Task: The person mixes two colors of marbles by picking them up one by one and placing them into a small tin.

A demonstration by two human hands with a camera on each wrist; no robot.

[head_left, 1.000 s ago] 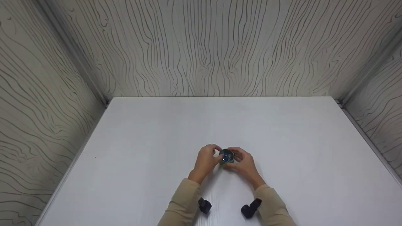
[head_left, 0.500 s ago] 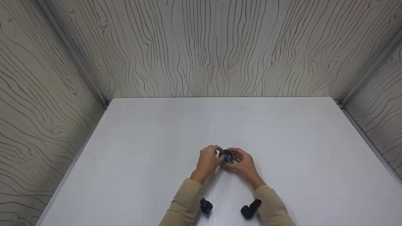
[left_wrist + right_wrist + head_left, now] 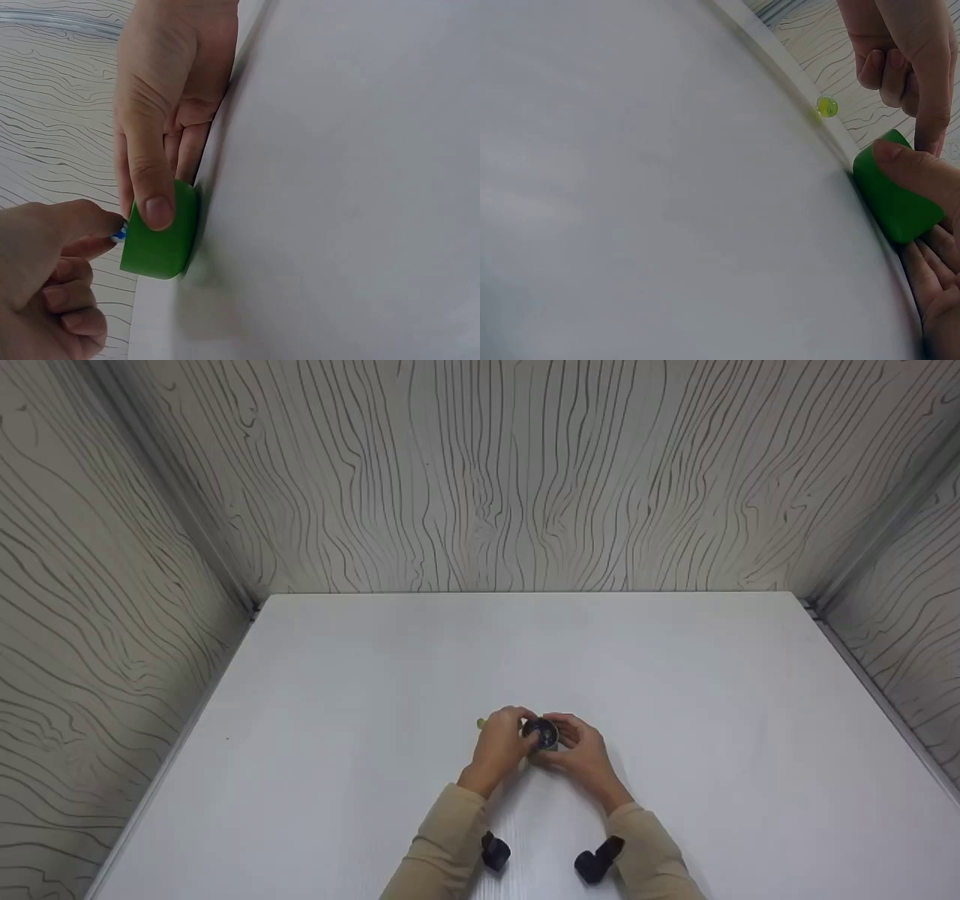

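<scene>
A small green cup point(image 3: 157, 251) stands on the white table, dark inside in the head view with bluish glints. My right hand point(image 3: 589, 754) grips it from the right, thumb on the near side and fingers round the far side. Over its mouth, my left hand point(image 3: 497, 744) pinches a small blue-and-white piece point(image 3: 118, 234) between thumb and forefinger; most of that piece is hidden by the fingertips. The left hand's other fingers are curled in the left wrist view. Just left of that hand, a clear yellow-green marble point(image 3: 826, 106) lies on the table.
The white table point(image 3: 360, 675) runs back to a wood-grain patterned wall point(image 3: 480, 480), with similar panels at both sides. Black wrist cameras point(image 3: 496, 853) stick out inward from the beige sleeves point(image 3: 651, 847).
My left hand has shifted slightly right, further over the cup. The yellow-green marble has come into view to its left. My right hand and the cup have stayed in place.
</scene>
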